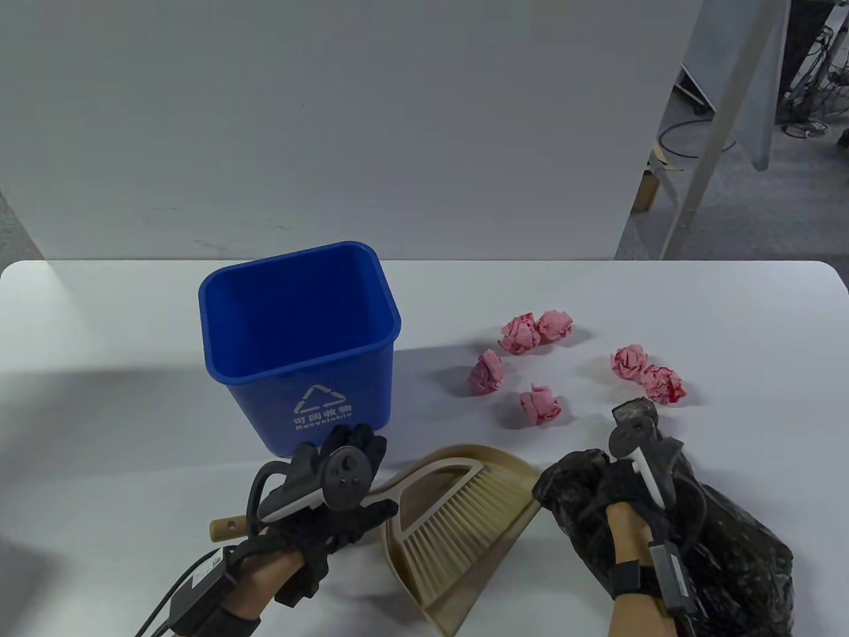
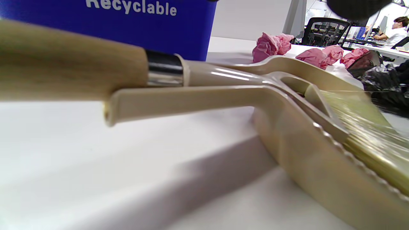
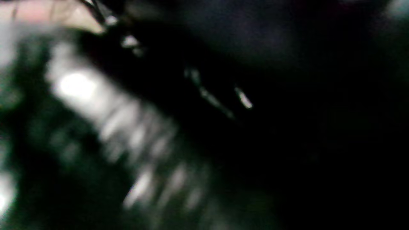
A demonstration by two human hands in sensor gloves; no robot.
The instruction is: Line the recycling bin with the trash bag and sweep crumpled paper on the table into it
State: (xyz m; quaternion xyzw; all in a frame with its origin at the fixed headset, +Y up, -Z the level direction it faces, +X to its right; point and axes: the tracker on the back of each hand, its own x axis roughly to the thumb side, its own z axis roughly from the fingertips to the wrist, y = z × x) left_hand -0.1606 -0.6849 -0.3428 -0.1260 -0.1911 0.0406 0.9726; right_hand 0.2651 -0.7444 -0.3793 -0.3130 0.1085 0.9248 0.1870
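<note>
The blue recycling bin [image 1: 298,345] stands upright and unlined at centre left; its front wall [image 2: 127,22] fills the top of the left wrist view. Several pink crumpled papers [image 1: 521,332] lie to its right, also seen as paper balls [image 2: 270,46]. The black trash bag [image 1: 736,551] lies bunched at the front right, and my right hand [image 1: 620,488] grips its top folds. The bag [image 3: 287,127] fills the right wrist view as a dark blur. My left hand [image 1: 351,464] hovers with straight fingers over the brush handle [image 2: 64,60], just in front of the bin.
A beige dustpan [image 1: 457,597] with the brush [image 1: 457,511] lying in it sits at the front centre, between my hands. A white panel [image 1: 331,119] rises behind the table's back edge. A seated person [image 2: 396,30] shows far off.
</note>
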